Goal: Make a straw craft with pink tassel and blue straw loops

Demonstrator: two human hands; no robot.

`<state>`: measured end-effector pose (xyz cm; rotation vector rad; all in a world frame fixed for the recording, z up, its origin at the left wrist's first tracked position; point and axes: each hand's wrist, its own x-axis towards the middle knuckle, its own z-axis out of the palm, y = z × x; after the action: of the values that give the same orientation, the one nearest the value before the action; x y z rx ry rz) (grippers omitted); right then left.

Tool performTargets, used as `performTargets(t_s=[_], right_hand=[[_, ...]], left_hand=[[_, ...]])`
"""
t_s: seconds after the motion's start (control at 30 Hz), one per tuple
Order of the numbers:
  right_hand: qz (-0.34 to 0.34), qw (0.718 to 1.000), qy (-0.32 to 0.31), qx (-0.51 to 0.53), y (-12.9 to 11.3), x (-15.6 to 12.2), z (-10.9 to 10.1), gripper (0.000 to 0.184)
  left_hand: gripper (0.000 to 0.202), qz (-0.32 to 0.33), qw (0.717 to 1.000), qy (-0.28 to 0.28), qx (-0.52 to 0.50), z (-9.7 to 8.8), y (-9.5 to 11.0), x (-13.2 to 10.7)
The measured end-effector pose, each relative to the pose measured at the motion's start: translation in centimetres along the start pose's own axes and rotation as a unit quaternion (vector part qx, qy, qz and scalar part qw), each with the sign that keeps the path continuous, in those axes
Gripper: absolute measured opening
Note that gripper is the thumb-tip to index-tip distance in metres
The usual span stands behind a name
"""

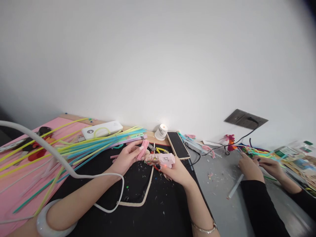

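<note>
My left hand (126, 156) is closed on a folded pink fuzzy pipe cleaner piece (143, 149), pinched between thumb and fingers over the black mat (138, 210). My right hand (175, 171) grips a pink hot glue gun (163, 159) whose nozzle points left at the pink piece. A white cord (56, 154) loops from the left across my left forearm and curls on the mat. A beige cord (147, 189) lies on the mat below the glue gun.
A fan of long coloured sticks (81, 146) crosses a pink sheet (14, 184). By the wall stand a white power bank (102, 129), a lit candle (161, 131) and a phone (178, 144). At right, another person's hands (256, 166) work among coloured pipe cleaners.
</note>
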<state>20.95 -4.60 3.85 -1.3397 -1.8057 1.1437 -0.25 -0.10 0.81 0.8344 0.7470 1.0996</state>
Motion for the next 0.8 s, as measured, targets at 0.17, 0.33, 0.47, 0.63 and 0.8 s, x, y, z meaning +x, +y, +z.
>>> performTargets(t_s=[0.17,0.33,0.47,0.63,0.8], right_hand=[[-0.002,1.000,0.003,0.000,-0.03,0.03,0.02,0.033],[0.006,0.998,0.059,-0.017,-0.33,0.06,0.09,0.021],[0.012,0.995,0.095,-0.029,-0.39,0.12,-0.06,0.014],[0.017,0.990,0.134,-0.047,-0.14,0.26,-0.34,0.023],[-0.003,0.993,0.112,-0.047,-0.11,0.22,-0.22,0.017]], left_hand=[[0.048,0.000,1.000,0.001,0.000,-0.06,-0.10,0.11],[0.048,0.002,1.000,-0.005,-0.006,-0.19,-0.18,0.12],[0.048,-0.003,1.000,-0.023,0.004,-0.27,-0.30,0.03],[0.046,-0.012,0.999,-0.044,0.005,-0.51,-0.70,0.16],[0.045,-0.007,0.999,-0.044,-0.001,-0.57,-0.73,0.27]])
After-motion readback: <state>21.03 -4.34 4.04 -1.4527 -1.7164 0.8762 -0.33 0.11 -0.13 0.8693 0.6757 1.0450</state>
